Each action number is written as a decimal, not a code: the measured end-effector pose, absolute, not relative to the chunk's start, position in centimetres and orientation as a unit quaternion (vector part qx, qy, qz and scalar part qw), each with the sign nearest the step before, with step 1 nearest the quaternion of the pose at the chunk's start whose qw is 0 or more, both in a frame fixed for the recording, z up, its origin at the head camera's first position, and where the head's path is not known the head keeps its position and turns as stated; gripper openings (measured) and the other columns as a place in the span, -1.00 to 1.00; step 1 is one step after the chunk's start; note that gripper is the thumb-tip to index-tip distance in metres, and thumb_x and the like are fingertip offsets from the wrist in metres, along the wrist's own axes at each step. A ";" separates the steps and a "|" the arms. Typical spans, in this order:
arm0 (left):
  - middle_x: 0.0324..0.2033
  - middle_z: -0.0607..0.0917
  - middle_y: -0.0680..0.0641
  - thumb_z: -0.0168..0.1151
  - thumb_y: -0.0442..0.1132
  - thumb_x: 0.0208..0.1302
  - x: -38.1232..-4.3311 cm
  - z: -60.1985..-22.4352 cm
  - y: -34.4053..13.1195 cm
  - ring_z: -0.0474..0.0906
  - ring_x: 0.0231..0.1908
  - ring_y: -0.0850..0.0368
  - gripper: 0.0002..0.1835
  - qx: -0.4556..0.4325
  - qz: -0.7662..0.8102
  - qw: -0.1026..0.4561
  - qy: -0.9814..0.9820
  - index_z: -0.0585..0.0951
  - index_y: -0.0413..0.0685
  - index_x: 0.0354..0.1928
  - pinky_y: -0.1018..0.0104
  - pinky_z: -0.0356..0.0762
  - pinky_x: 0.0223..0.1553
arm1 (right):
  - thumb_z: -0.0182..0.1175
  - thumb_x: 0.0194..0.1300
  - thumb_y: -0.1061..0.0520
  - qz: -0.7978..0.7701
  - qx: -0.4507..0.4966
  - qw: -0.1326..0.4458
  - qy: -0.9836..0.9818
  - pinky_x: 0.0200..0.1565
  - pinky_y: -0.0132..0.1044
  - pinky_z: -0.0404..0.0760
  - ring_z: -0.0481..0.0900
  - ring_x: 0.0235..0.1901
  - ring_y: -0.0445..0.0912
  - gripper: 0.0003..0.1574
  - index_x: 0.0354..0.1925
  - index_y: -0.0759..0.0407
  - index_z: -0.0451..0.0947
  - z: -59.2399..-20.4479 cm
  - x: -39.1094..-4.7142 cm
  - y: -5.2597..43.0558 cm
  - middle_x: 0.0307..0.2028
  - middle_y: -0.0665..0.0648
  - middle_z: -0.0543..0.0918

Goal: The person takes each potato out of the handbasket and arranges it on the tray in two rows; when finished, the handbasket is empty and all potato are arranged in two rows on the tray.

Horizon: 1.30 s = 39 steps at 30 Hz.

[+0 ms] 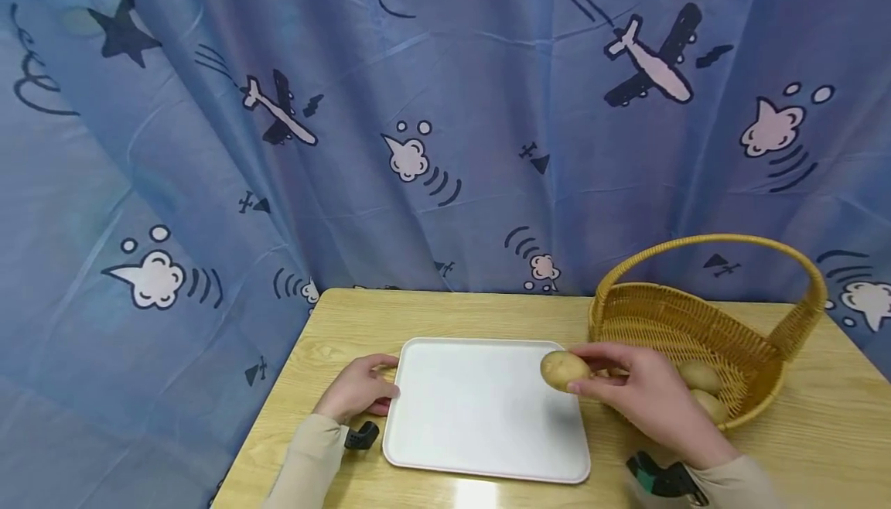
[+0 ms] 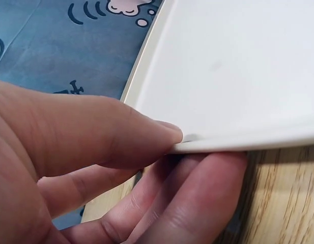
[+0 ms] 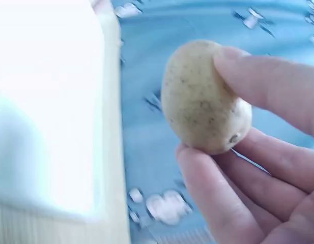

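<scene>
A white rectangular tray (image 1: 480, 408) lies on the wooden table with nothing on its surface. My left hand (image 1: 358, 389) pinches the tray's left rim, thumb on top and fingers beneath, as the left wrist view shows close up. Over the tray's right edge, my right hand (image 1: 636, 385) holds a potato (image 1: 562, 370) between thumb and fingertips. In the right wrist view the potato (image 3: 200, 99) is pale brown with small dark specks. Its shadow falls on the tray's right side.
A wicker basket (image 1: 668, 296) with a tall arched handle stands at the right, behind my right hand. Inside it lie potatoes (image 1: 701, 377), partly hidden by the hand. The wooden table (image 1: 821, 432) ends at a blue patterned curtain (image 1: 459, 184) behind and to the left.
</scene>
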<state>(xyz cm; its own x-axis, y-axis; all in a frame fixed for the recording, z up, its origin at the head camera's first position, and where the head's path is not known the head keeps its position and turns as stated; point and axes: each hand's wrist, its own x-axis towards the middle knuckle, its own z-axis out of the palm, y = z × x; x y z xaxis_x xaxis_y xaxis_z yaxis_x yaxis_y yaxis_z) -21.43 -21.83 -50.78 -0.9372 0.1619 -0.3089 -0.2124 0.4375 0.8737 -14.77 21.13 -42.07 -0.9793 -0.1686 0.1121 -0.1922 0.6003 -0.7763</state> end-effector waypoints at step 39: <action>-0.36 0.70 -0.15 0.44 -0.41 0.23 -21.7 -51.0 -21.9 0.70 -0.48 0.11 -0.37 -0.029 0.537 0.165 0.827 0.61 -0.12 0.39 0.24 0.86 -0.37 | 0.66 0.16 0.09 0.471 0.091 -0.041 -0.877 -0.03 -0.16 0.76 0.72 -0.14 -0.15 -0.50 0.07 0.13 0.81 -50.9 -24.4 2.7 -0.14 0.04 0.81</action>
<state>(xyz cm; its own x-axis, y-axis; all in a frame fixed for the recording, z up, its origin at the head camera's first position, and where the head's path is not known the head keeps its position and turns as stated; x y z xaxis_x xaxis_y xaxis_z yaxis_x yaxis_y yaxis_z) -21.72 -21.89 -51.02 -0.9439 0.1293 -0.3040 -0.2249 0.4224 0.8781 -24.42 2.67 -50.86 -0.9801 -0.1979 0.0131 -0.1203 0.5403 -0.8328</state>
